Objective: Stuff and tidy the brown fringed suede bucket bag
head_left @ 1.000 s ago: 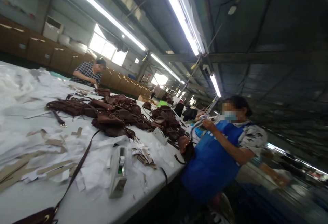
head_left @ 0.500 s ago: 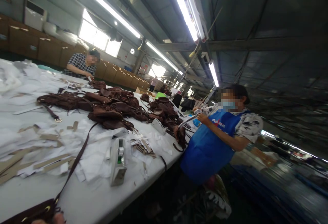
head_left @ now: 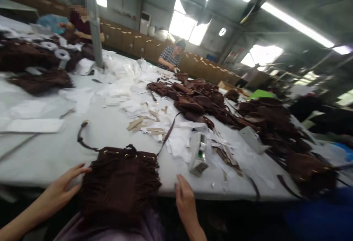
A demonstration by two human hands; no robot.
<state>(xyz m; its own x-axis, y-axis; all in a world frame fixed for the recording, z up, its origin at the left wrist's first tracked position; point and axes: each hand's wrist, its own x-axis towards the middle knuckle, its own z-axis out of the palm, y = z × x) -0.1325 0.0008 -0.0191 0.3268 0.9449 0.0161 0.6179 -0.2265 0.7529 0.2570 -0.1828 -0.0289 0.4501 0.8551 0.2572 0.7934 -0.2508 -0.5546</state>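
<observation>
A dark brown fringed drawstring bag [head_left: 121, 182] with gold eyelets lies at the near table edge, its lower part over my lap. My left hand [head_left: 68, 182] is open, fingertips at the bag's upper left side; I cannot tell whether they press on it. Apart from the bag, to its right, my right hand [head_left: 185, 197] is open and holds nothing, its fingers stretched toward the table edge. From the bag's top right corner a thin strap [head_left: 168, 132] runs up to the brown pile. Another short strap [head_left: 79, 138] with a metal end curls out at the top left.
A tape dispenser [head_left: 203, 165] stands right of the bag, beside paper scraps [head_left: 149, 123]. Beyond lie heaped brown bags [head_left: 193, 97], with more at far left [head_left: 35, 57]. A metal post [head_left: 95, 24] rises from the white table [head_left: 110, 123]. Two people work across it.
My view has swung left and down, bringing the whole bag and both my hands into sight. Earlier only fingertips at the bag showed. The co-worker in the blue apron has mostly left the view.
</observation>
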